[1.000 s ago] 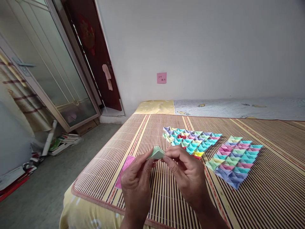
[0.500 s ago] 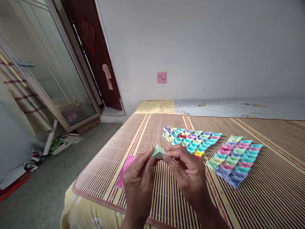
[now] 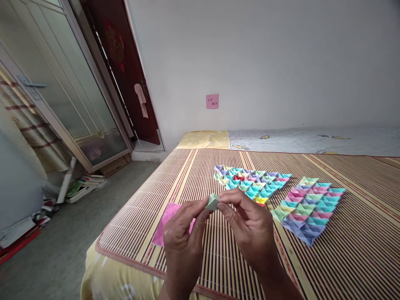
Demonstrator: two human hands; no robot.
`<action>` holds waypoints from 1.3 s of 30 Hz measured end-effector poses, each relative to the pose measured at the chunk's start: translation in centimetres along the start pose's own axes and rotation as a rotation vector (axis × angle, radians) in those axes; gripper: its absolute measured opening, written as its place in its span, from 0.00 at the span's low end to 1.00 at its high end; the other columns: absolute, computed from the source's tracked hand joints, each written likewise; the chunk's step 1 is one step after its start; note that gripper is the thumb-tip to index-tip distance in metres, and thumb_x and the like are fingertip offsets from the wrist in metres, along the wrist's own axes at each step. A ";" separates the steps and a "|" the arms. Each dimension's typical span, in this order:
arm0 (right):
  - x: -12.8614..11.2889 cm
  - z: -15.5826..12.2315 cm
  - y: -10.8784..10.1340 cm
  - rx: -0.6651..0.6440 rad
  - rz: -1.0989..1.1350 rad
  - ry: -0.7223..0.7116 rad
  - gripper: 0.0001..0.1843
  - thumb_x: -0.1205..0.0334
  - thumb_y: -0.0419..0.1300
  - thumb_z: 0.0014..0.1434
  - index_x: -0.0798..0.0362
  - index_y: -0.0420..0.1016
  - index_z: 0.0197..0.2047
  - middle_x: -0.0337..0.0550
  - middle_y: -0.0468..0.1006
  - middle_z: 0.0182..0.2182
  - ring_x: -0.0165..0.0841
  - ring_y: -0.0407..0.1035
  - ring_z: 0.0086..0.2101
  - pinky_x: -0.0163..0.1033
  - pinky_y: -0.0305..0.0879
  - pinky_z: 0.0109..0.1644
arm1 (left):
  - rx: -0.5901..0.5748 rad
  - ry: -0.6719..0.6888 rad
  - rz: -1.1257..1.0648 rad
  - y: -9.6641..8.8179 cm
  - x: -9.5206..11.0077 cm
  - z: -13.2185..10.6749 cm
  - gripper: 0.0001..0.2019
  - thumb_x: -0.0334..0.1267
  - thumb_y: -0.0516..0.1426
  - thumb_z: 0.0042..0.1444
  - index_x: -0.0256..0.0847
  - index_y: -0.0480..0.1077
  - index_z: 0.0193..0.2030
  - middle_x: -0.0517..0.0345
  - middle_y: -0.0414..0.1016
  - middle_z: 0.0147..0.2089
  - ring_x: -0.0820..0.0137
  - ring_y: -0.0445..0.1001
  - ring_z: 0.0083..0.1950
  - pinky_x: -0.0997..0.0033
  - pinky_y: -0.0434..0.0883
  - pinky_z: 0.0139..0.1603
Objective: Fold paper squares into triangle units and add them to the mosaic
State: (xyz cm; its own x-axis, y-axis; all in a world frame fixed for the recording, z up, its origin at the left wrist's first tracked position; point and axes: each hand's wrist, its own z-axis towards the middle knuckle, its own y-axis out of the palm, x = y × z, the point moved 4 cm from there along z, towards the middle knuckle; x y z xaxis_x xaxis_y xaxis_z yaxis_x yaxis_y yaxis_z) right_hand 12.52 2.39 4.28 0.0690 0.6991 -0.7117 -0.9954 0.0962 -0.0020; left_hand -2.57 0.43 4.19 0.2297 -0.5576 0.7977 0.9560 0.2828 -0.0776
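Note:
Both of my hands pinch a small folded piece of pale green paper point(image 3: 213, 202) above the striped bamboo mat point(image 3: 359, 250). My left hand point(image 3: 183, 239) grips it from the left with thumb and fingers closed. My right hand point(image 3: 250, 229) pinches its right side. A flat pink paper sheet point(image 3: 167, 221) lies on the mat just behind my left hand. Two panels of joined multicoloured folded paper units lie further back: the middle panel point(image 3: 251, 183) and the right panel point(image 3: 308, 208).
The mat covers a bed with a yellow sheet point(image 3: 203, 139). A pink note point(image 3: 212, 101) sticks on the white wall. A glass door point(image 3: 62, 96) and a dark red door stand at the left. Books and papers point(image 3: 83, 185) litter the grey floor.
The green paper looks smaller and more tightly folded than before, and both hands have shifted slightly right and closer together. More of the pink sheet shows.

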 end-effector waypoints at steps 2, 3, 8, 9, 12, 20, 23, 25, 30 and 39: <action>0.0 0.0 -0.1 0.005 -0.008 -0.003 0.07 0.68 0.63 0.67 0.46 0.79 0.41 0.39 0.80 0.37 0.34 0.77 0.41 0.40 0.73 0.47 | 0.009 -0.026 -0.013 0.0 0.1 0.0 0.12 0.33 0.65 0.61 0.51 0.85 0.48 0.54 0.85 0.42 0.62 0.82 0.41 0.66 0.79 0.42; 0.0 0.0 -0.1 0.006 -0.006 -0.001 0.06 0.68 0.63 0.67 0.46 0.79 0.41 0.39 0.80 0.37 0.34 0.77 0.41 0.40 0.73 0.47 | 0.018 -0.030 -0.020 0.0 0.2 0.0 0.12 0.32 0.65 0.61 0.51 0.85 0.48 0.54 0.85 0.41 0.63 0.82 0.40 0.66 0.79 0.41; 0.2 -0.3 0.0 0.038 0.025 0.030 0.05 0.67 0.64 0.66 0.48 0.77 0.38 0.40 0.80 0.36 0.36 0.77 0.41 0.41 0.74 0.46 | 0.020 0.017 -0.026 0.3 0.5 -0.1 0.12 0.31 0.65 0.61 0.52 0.85 0.46 0.56 0.86 0.41 0.63 0.83 0.41 0.66 0.79 0.43; 0.2 -0.4 0.1 0.048 0.030 0.035 0.04 0.67 0.64 0.66 0.48 0.77 0.38 0.40 0.80 0.36 0.35 0.77 0.40 0.41 0.74 0.46 | 0.016 0.021 -0.026 0.3 0.5 -0.1 0.12 0.31 0.65 0.61 0.52 0.85 0.46 0.56 0.86 0.41 0.63 0.83 0.41 0.66 0.79 0.43; 0.2 -0.6 0.2 0.079 0.056 0.052 0.05 0.67 0.64 0.65 0.48 0.77 0.38 0.40 0.80 0.35 0.35 0.77 0.39 0.40 0.75 0.45 | 0.006 0.006 -0.053 0.4 0.3 -0.2 0.13 0.30 0.65 0.61 0.53 0.85 0.47 0.58 0.85 0.41 0.64 0.83 0.42 0.67 0.80 0.43; 0.3 -0.9 0.5 0.092 0.077 0.074 0.05 0.68 0.64 0.65 0.48 0.76 0.39 0.39 0.79 0.36 0.34 0.77 0.40 0.40 0.75 0.46 | -0.024 -0.167 -0.258 0.6 -0.2 -0.2 0.07 0.32 0.65 0.61 0.47 0.84 0.43 0.58 0.83 0.39 0.68 0.82 0.40 0.73 0.79 0.42; 0.6 -1.0 0.5 0.099 0.069 0.114 0.03 0.66 0.65 0.65 0.48 0.77 0.40 0.38 0.79 0.36 0.33 0.76 0.39 0.38 0.74 0.45 | -0.021 -0.167 -0.262 0.5 -0.3 -0.2 0.07 0.32 0.66 0.61 0.46 0.84 0.43 0.57 0.83 0.40 0.68 0.82 0.42 0.73 0.79 0.43; 0.7 -0.9 0.4 0.079 0.068 0.156 0.03 0.64 0.66 0.65 0.47 0.77 0.43 0.38 0.80 0.37 0.33 0.77 0.39 0.38 0.73 0.45 | -0.022 -0.152 -0.255 0.5 -0.4 -0.2 0.07 0.32 0.65 0.61 0.46 0.84 0.44 0.57 0.83 0.40 0.67 0.81 0.42 0.71 0.79 0.44; 0.7 -0.3 0.5 -0.054 0.112 0.207 0.05 0.61 0.64 0.67 0.49 0.80 0.38 0.37 0.78 0.33 0.31 0.74 0.36 0.36 0.70 0.42 | -0.072 -0.113 -0.182 0.7 -0.6 -0.3 0.07 0.32 0.64 0.62 0.46 0.83 0.45 0.58 0.83 0.39 0.70 0.81 0.41 0.74 0.78 0.44; 1.0 -0.1 0.2 -0.016 0.244 0.249 0.06 0.61 0.64 0.67 0.49 0.77 0.36 0.35 0.75 0.32 0.29 0.70 0.33 0.34 0.67 0.39 | -0.126 -0.390 -0.268 1.5 -1.7 -0.5 0.09 0.43 0.68 0.58 0.40 0.81 0.34 0.58 0.82 0.29 0.70 0.79 0.33 0.76 0.75 0.36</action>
State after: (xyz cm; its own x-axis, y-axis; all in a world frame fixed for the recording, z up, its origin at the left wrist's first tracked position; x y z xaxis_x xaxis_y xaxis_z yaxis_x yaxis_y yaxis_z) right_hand 12.36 3.01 3.53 -0.1880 0.5059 -0.8418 -0.9815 -0.0648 0.1802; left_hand -1.44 1.45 2.39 -0.0894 -0.2571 0.9622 0.9924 0.0590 0.1080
